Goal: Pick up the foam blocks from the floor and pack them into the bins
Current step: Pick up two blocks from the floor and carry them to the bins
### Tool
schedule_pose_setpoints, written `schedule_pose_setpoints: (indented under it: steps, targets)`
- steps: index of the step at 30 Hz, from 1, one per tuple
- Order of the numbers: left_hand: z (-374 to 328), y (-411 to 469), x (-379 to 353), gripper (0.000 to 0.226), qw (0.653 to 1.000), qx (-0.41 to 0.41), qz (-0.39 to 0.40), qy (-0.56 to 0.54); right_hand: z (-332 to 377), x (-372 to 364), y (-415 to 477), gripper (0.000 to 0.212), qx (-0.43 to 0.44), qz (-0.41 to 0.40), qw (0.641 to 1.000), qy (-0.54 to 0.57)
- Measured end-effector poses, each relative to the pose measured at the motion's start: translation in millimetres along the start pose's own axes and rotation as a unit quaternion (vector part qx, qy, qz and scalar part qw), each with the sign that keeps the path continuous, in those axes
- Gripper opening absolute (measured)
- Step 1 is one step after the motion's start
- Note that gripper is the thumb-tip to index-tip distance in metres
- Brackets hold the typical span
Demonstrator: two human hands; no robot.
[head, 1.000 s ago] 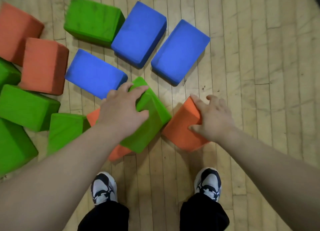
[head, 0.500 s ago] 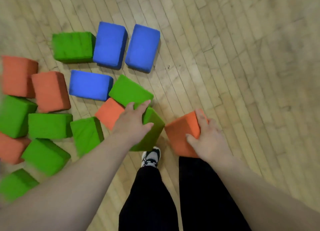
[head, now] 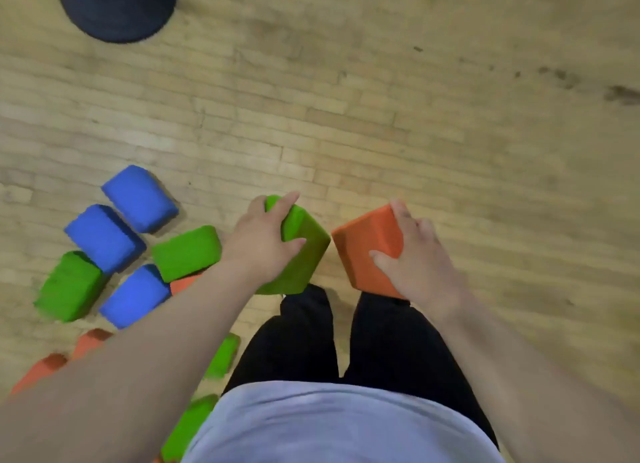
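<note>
Head view, some motion blur. Grips green block (head: 306,251) w/ L hand (head: 259,244): fingers curled over far edge, thumb pressed on side face. Holds it just above black trousers (head: 311,344) in frame, bottom corner overlapping L leg. Grips orange block (head: 363,247) w/ R hand (head: 419,265): fingers over R edge, thumb across near face. Holds it just above R trouser leg, beside the green one, narrow gap btwn. Shows other blocks on wood floor (head: 415,116), all L of trousers: 3 blue blocks (head: 140,197), loose green blocks (head: 187,253), loose orange blocks (head: 41,369), some partly hidden behind L forearm. Shows dark round obj (head: 117,5) far up-left of trousers, cut by frame edge. Shows grey shirt (head: 329,428) directly below trousers in frame.
</note>
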State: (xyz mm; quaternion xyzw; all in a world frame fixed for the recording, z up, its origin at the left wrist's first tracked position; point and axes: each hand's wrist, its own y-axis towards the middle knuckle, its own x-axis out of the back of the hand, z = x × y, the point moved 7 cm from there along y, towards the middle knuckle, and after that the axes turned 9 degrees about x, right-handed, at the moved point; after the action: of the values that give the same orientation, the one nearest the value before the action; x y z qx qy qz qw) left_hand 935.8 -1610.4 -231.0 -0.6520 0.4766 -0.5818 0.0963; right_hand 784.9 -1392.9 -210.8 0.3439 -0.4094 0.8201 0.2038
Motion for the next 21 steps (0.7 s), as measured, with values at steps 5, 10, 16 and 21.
schedule_pose_setpoints:
  steps: [5, 10, 16, 21]
  targets:
    - [-128, -47, -36, 0.083, 0.989, -0.120, 0.041, 0.083, -107, 35, -116, 0.091, -0.127, -0.076, 0.985, 0.083]
    - [-262, -114, -112, 0.082, 0.958, -0.236, 0.074, 0.148, -215, 59, -239, 0.093, -0.242, -0.177, 0.939, 0.168]
    - [-410, -231, -238, 0.079, 0.919, -0.330, 0.088, 0.199, -351, 72, -388, 0.097, -0.309, -0.248, 0.892, 0.215]
    - [-498, -319, -318, 0.079, 0.888, -0.392, 0.106, 0.217, -441, 96, -491, 0.094, -0.350, -0.305, 0.850, 0.248]
